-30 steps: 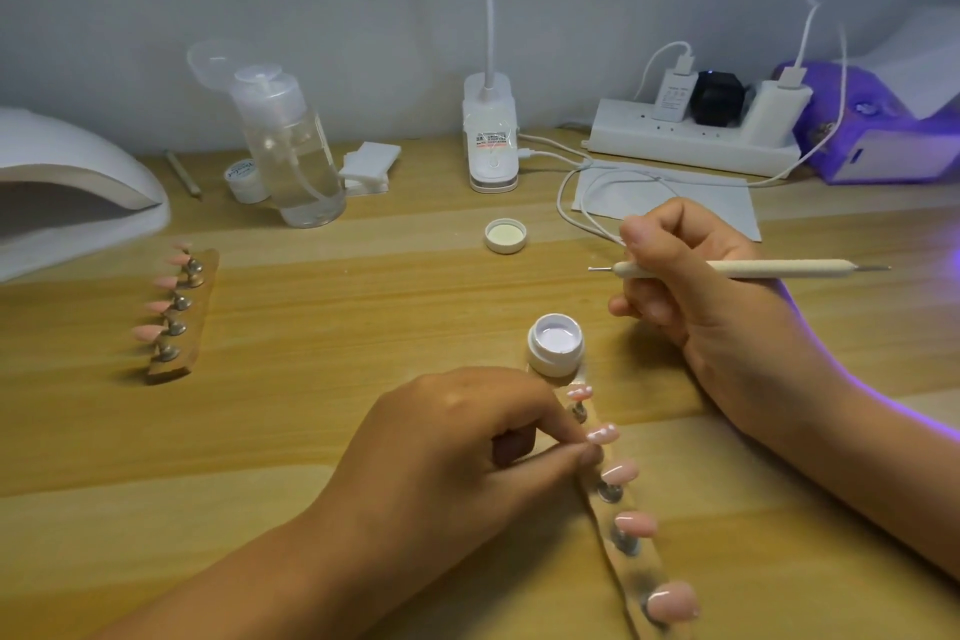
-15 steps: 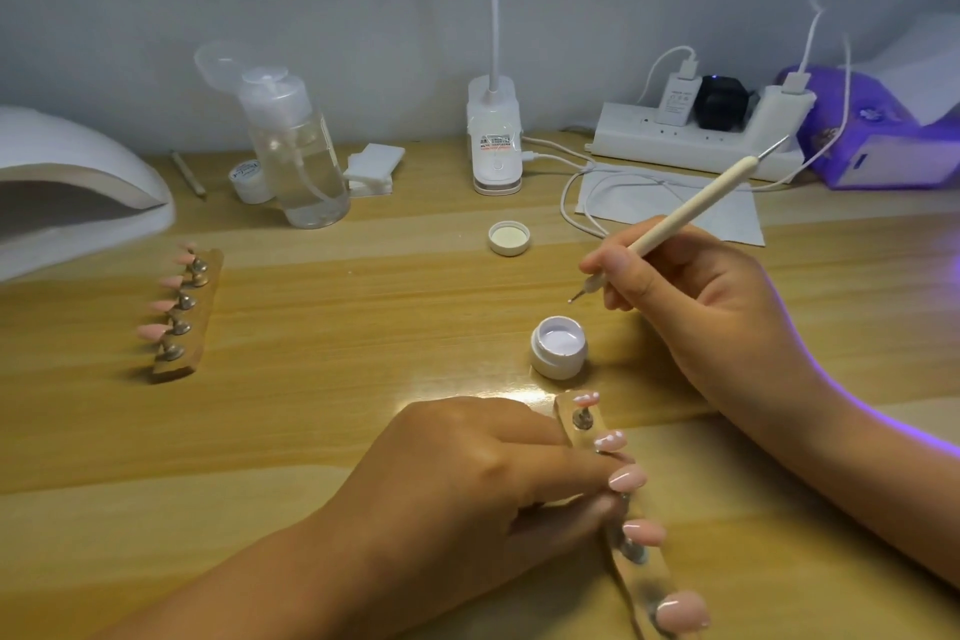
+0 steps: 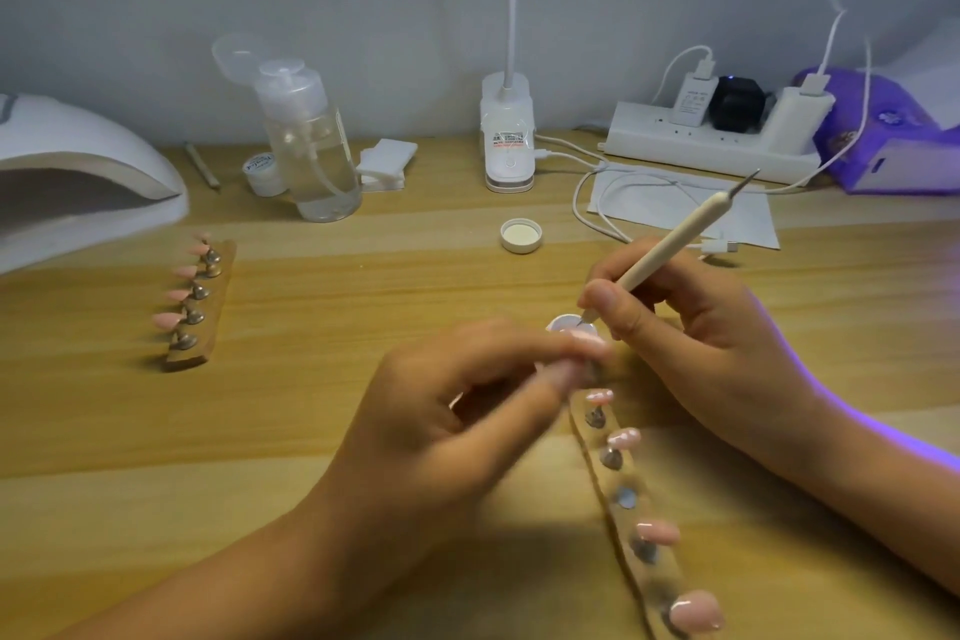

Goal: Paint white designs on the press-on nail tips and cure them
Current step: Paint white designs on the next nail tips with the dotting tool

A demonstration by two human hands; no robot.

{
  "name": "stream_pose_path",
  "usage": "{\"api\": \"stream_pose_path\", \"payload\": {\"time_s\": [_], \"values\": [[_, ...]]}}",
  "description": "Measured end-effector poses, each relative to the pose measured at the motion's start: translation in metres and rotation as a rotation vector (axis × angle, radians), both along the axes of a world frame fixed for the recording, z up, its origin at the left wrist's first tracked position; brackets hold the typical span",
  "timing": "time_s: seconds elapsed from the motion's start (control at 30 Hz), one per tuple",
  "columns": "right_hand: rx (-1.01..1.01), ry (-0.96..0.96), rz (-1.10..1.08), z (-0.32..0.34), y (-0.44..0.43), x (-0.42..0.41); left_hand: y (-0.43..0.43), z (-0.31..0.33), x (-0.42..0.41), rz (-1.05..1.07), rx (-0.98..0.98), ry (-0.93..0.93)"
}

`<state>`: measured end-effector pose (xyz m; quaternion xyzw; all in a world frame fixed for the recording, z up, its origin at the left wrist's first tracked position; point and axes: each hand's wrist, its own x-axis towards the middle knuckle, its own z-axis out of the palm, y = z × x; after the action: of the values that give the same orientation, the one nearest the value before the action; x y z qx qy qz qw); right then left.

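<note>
My right hand grips a cream dotting pen, its lower tip down at the open white gel pot. My left hand, blurred, pinches a pink nail tip on its stand just in front of the pot. A wooden strip below holds several pink nail tips on metal stands, with one bare metal spot in the middle. A second strip of pink tips lies at the left.
A white curing lamp stands at far left. A pump bottle, small jar, pads, desk lamp base, power strip and purple box line the back. The pot's lid, cables and paper lie mid-table.
My right hand turned the pen from level to slanted and lowered its tip to the gel pot. My left hand lifted one nail tip off the near strip and raised it toward the pot.
</note>
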<state>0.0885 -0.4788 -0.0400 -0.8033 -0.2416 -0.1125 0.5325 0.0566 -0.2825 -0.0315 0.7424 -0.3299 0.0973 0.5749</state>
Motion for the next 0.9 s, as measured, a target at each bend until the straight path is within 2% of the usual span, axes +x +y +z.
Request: {"api": "stream_pose_path", "payload": {"time_s": [0.1,0.23,0.67,0.77,0.9], "values": [[-0.025,0.021,0.004,-0.001,-0.001,-0.001,0.002,-0.004,0.012,0.056,-0.257,0.366],[-0.049,0.045,0.008,-0.001,-0.001,0.000,0.005,-0.008,0.025,0.100,-0.336,0.560],[-0.036,0.066,-0.024,0.001,0.001,-0.003,0.003,-0.006,0.020,0.026,-0.249,0.530],[0.082,0.096,-0.045,0.004,0.001,-0.003,0.003,-0.005,0.019,0.012,-0.242,0.524],[0.343,0.131,-0.063,0.009,-0.001,-0.002,0.002,-0.005,0.018,-0.013,-0.243,0.530]]}}
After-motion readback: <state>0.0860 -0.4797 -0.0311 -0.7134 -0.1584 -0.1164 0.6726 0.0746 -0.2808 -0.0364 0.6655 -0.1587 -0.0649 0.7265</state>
